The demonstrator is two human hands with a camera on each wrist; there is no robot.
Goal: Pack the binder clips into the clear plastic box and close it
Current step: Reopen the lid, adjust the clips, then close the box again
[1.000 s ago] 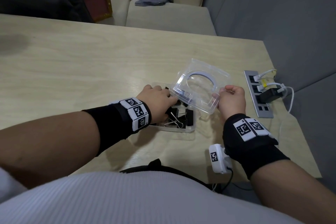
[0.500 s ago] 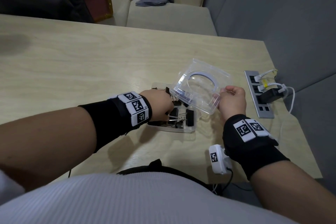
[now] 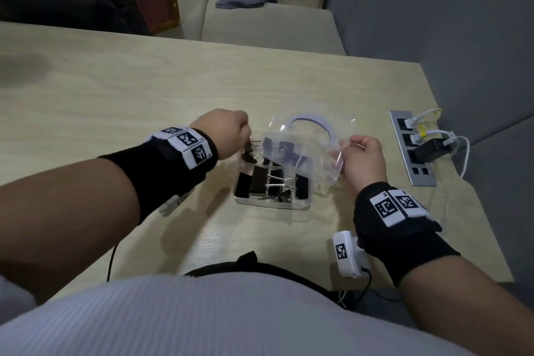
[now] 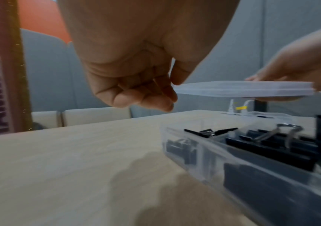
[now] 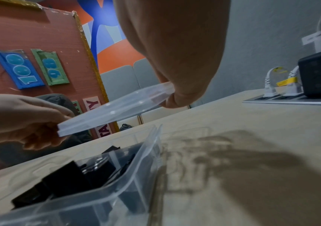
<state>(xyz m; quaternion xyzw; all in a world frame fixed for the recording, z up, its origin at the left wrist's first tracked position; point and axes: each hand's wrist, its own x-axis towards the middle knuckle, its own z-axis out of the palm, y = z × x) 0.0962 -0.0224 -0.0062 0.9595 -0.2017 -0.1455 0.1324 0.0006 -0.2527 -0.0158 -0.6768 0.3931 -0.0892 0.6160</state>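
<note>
Head view: looks from above, forward and down over both forearms onto the table (image 3: 144, 89), with the open box (image 3: 271, 202) mid-frame.
Left wrist view: low, just above the tabletop, faces along the left hand (image 4: 136, 64) toward the right hand (image 4: 299, 64).
Right wrist view: equally low and near, faces back across the box toward the left hand.
Shared: all three show the lid (image 5: 115, 110), the box and the power strip (image 3: 410, 150).

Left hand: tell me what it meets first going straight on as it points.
The clear lid: its near edge lies at the thumb and curled fingers of the left hand, though whether they touch is unclear. The right hand holds the lid's far end above the clear plastic box.
</note>
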